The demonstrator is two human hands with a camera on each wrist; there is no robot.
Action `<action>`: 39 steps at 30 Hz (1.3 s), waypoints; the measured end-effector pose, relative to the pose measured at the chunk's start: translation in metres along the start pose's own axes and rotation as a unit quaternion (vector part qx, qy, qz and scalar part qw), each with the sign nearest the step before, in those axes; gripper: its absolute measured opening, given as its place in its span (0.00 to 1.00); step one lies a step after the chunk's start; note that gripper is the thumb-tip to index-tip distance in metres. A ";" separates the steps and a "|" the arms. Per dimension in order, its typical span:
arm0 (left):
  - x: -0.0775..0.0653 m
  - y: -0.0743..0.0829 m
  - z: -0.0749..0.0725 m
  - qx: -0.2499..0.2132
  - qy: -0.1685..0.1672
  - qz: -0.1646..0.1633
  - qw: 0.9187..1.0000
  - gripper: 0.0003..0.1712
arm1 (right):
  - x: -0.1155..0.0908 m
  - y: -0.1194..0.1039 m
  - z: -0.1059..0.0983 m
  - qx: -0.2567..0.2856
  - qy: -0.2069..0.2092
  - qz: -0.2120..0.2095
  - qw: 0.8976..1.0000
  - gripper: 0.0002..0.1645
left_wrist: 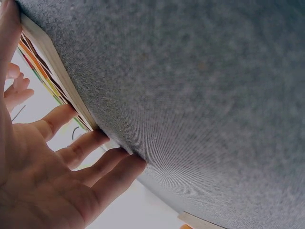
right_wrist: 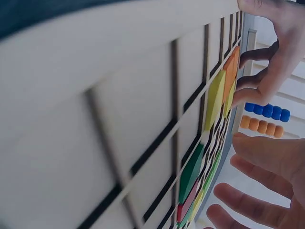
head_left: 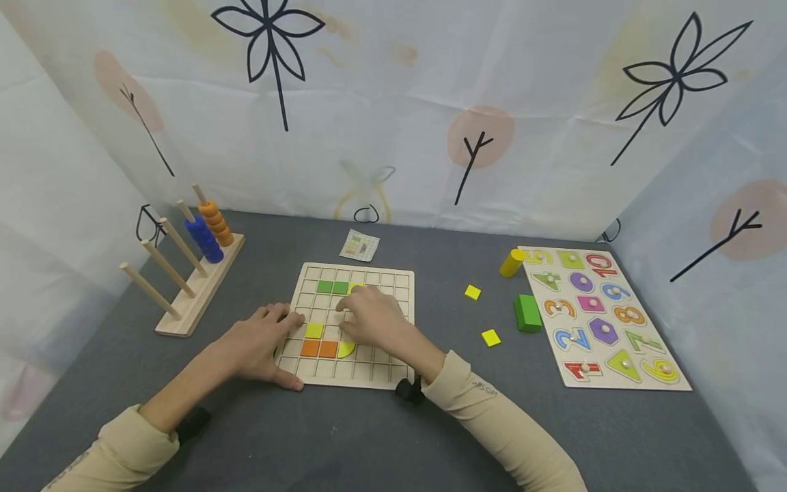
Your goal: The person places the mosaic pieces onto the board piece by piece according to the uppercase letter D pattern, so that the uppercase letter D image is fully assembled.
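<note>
A wooden grid board (head_left: 369, 378) lies flat on the dark table. My left hand (head_left: 255, 345) rests at its left side, fingertips on the edge and thumb by the near corner; the left wrist view shows these fingers (left_wrist: 78, 148) spread along the edge. Over the middle of the board is my right hand (head_left: 376, 320), fingers loosely bent, with no piece seen between them. Beside it are a yellow square (head_left: 314, 331), orange squares (head_left: 310, 348) and a yellow rounded piece (head_left: 346, 350). Green squares (head_left: 324, 287) sit farther up. A dark green piece (right_wrist: 191, 172) and a red one (right_wrist: 188, 199) show in the right wrist view.
A small pattern card (head_left: 359, 245) lies behind the board. A peg stand (head_left: 203, 290) with blue and orange beads is at left. To the right are loose yellow squares (head_left: 490, 337), a green block (head_left: 527, 313), a yellow cylinder (head_left: 512, 263) and a number puzzle (head_left: 615, 376).
</note>
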State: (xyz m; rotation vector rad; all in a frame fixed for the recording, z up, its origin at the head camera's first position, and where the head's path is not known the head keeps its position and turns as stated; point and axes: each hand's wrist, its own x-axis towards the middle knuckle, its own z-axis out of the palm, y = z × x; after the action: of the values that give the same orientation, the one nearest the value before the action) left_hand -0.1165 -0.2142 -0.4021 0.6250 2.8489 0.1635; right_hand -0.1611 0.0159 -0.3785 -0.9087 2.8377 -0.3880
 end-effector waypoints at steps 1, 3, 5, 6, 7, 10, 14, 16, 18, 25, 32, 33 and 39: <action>0.000 0.000 0.000 0.000 0.000 -0.001 1.000 0.66 | -0.002 0.002 -0.001 0.000 0.001 -0.002 1.000 0.15; 0.001 -0.001 0.000 0.000 0.000 0.000 1.000 0.66 | -0.007 0.007 -0.001 -0.001 0.003 -0.004 1.000 0.15; 0.000 -0.001 0.000 -0.001 0.000 0.000 1.000 0.66 | -0.012 0.012 -0.003 -0.003 0.007 -0.007 1.000 0.15; 0.000 -0.001 0.000 -0.002 0.000 0.001 1.000 0.66 | -0.014 0.015 -0.003 -0.003 0.009 -0.007 1.000 0.14; 0.000 0.000 0.000 -0.002 0.001 0.001 1.000 0.66 | -0.017 0.018 -0.004 -0.006 0.009 -0.006 1.000 0.14; -0.001 0.000 -0.001 -0.002 0.002 0.003 1.000 0.66 | -0.025 0.027 -0.006 -0.011 0.012 0.006 1.000 0.13; -0.001 0.001 -0.001 0.003 0.004 0.002 1.000 0.66 | -0.038 0.039 -0.011 -0.008 0.014 0.033 0.999 0.16; -0.001 0.001 -0.001 0.004 0.003 0.001 1.000 0.66 | -0.045 0.046 -0.013 -0.007 0.022 0.042 0.999 0.16; -0.001 0.001 -0.001 0.004 0.003 0.001 1.000 0.66 | -0.053 0.052 -0.015 -0.010 0.030 0.046 0.998 0.17; 0.000 0.001 0.000 0.001 -0.001 0.000 1.000 0.66 | -0.079 0.078 -0.018 -0.034 0.043 0.067 0.996 0.19; 0.000 0.001 0.002 -0.004 -0.003 -0.004 1.000 0.66 | -0.102 0.104 -0.020 -0.036 0.039 0.089 0.995 0.21; 0.000 0.001 0.002 -0.004 -0.004 -0.004 1.000 0.67 | -0.105 0.107 -0.020 -0.037 0.039 0.091 0.994 0.21; 0.000 0.001 0.002 -0.004 -0.002 -0.002 1.000 0.67 | -0.124 0.127 -0.023 -0.045 0.040 0.088 0.994 0.21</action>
State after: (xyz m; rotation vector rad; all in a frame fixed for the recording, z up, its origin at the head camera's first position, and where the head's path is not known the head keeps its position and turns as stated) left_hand -0.1160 -0.2134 -0.4038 0.6178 2.8441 0.1722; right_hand -0.1357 0.1934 -0.3861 -0.6631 2.9988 -0.2837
